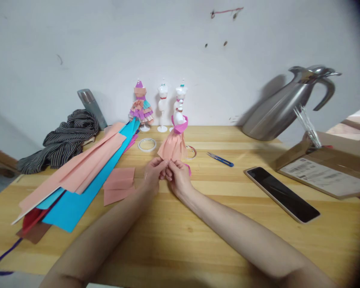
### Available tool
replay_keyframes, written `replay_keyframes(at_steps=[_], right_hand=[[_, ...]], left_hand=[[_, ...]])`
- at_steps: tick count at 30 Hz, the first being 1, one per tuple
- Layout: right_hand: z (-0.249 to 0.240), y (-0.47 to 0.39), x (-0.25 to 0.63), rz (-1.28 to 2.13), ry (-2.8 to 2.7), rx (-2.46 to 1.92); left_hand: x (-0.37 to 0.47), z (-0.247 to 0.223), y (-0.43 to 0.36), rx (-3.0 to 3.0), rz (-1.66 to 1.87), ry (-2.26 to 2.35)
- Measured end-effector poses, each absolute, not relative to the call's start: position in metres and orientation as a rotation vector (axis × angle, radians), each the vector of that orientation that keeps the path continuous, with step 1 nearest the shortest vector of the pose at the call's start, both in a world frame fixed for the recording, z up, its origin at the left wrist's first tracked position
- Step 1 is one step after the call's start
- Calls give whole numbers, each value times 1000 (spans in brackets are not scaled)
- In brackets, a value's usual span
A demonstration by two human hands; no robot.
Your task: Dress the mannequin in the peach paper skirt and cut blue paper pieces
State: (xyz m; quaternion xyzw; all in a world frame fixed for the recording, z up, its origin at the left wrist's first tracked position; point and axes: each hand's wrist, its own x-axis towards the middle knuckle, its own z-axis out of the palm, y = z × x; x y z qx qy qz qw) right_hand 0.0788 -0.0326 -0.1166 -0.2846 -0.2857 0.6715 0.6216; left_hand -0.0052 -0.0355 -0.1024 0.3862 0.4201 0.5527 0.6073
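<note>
In the middle of the table stands a small white mannequin wearing a pink band and a pleated peach paper skirt. My left hand and my right hand meet at the skirt's lower edge, fingers pinched on the paper. Folded peach paper pieces lie to the left of my left hand. A bit of magenta paper shows beside my right hand. Behind stand a mannequin in a ruffled paper dress and two bare-looking white mannequins, one fully seen, the other partly hidden.
Long peach and blue paper sheets spread across the left, near a striped cloth and a bottle. A tape roll and blue thread snips lie mid-table. At right are a phone, cardboard box and steel jug.
</note>
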Motion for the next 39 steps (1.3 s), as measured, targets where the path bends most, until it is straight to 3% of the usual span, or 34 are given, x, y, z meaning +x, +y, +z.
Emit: replay_keyframes(at_steps=[39], right_hand=[[-121, -32, 80, 1482, -699, -678]], left_hand=[[-2, -95, -31, 775, 1231, 845]])
